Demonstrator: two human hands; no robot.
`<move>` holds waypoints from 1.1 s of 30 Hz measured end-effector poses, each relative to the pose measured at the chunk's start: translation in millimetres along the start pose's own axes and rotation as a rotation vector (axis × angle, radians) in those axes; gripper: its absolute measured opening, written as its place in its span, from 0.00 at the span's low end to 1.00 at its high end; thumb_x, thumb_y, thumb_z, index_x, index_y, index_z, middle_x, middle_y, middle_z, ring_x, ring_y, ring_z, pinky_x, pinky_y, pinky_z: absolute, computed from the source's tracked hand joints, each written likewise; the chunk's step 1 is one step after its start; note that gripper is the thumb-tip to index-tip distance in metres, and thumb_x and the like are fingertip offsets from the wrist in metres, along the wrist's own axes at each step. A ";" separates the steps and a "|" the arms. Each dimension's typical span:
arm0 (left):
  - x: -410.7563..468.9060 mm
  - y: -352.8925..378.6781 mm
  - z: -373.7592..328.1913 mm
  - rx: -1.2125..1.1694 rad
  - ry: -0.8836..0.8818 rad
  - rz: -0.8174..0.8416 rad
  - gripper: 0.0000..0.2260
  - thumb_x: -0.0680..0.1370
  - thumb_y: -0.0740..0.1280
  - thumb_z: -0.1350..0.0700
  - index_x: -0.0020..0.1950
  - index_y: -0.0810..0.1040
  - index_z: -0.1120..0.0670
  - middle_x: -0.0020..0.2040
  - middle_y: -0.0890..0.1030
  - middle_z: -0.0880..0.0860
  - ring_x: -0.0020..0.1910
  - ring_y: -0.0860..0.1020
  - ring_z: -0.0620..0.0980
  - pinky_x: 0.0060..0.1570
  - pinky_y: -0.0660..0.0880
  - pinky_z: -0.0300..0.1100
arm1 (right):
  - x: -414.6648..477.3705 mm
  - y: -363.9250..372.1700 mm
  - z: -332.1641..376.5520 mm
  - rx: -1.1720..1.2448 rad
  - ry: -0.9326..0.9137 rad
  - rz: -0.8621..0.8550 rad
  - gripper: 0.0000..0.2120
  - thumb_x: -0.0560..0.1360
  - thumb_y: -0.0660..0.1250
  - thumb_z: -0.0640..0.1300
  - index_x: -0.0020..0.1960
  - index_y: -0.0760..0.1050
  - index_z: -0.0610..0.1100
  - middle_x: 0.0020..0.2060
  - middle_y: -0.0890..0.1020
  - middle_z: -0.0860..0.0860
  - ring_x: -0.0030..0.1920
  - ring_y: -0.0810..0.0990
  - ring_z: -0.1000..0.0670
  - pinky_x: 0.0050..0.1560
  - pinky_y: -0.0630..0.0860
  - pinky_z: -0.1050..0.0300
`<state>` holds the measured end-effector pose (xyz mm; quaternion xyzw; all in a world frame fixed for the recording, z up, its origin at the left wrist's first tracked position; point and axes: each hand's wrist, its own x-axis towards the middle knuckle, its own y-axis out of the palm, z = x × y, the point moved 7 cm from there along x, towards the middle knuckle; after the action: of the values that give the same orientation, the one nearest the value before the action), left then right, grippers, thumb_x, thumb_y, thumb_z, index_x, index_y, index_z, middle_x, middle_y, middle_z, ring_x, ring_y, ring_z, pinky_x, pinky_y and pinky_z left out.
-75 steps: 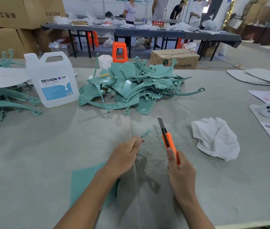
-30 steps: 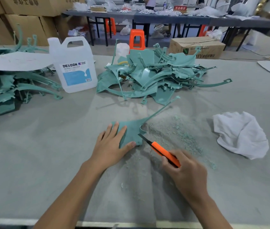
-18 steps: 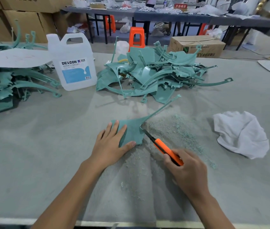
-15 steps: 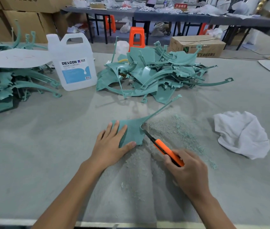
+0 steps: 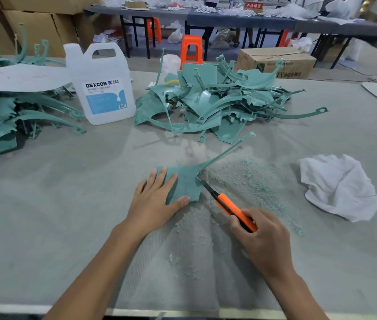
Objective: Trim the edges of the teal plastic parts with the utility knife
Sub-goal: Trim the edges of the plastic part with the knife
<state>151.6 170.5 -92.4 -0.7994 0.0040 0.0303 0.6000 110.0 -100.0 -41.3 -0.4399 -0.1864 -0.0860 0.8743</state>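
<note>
The left hand (image 5: 154,205) lies flat with fingers spread, pressing a teal plastic part (image 5: 186,182) onto the grey table (image 5: 67,215), thumb at the part's near edge. The right hand (image 5: 263,241) grips an orange utility knife (image 5: 230,207), its blade touching the part's right edge beside scattered teal shavings (image 5: 252,181). Behind them a pile of teal parts (image 5: 210,105) sits next to a white jug (image 5: 102,85), with a white cloth (image 5: 337,185) off to the right.

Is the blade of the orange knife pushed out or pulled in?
Out. A dark blade sticks out of the knife, and its tip meets the edge of the teal part.
</note>
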 end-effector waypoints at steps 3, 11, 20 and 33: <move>-0.1 -0.3 -0.8 -0.006 -0.003 0.007 0.41 0.73 0.42 0.22 0.81 0.46 0.40 0.82 0.40 0.46 0.80 0.38 0.47 0.78 0.42 0.49 | -0.5 -3.7 -1.7 -0.035 0.022 -0.048 0.06 0.71 0.78 0.48 0.42 0.82 0.49 0.35 0.80 0.54 0.37 0.77 0.48 0.36 0.69 0.56; -1.3 -1.1 -1.1 -0.010 -0.016 -0.008 0.43 0.71 0.39 0.21 0.81 0.46 0.40 0.82 0.41 0.45 0.80 0.39 0.46 0.78 0.43 0.49 | -2.2 -4.5 2.9 -0.043 -0.007 -0.062 0.06 0.69 0.78 0.49 0.41 0.82 0.50 0.35 0.81 0.54 0.38 0.79 0.48 0.36 0.71 0.58; -4.4 -8.0 -1.4 -0.146 -0.025 -0.113 0.34 0.71 0.50 0.21 0.72 0.62 0.37 0.82 0.53 0.46 0.81 0.47 0.47 0.77 0.49 0.49 | -1.7 -7.2 -0.6 -0.048 -0.009 -0.112 0.05 0.70 0.76 0.52 0.42 0.82 0.52 0.35 0.80 0.56 0.38 0.78 0.50 0.35 0.71 0.58; -9.6 -13.9 -6.1 -0.119 -0.012 -0.019 0.45 0.66 0.52 0.17 0.78 0.56 0.38 0.82 0.46 0.46 0.81 0.43 0.47 0.77 0.46 0.50 | -4.8 -10.2 -5.2 -0.037 0.029 -0.164 0.06 0.70 0.77 0.48 0.44 0.82 0.50 0.36 0.80 0.56 0.38 0.78 0.48 0.34 0.73 0.55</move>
<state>142.8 168.3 -76.8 -0.8335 -0.0091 0.0297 0.5516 103.7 -110.3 -38.5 -0.4380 -0.2075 -0.1671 0.8586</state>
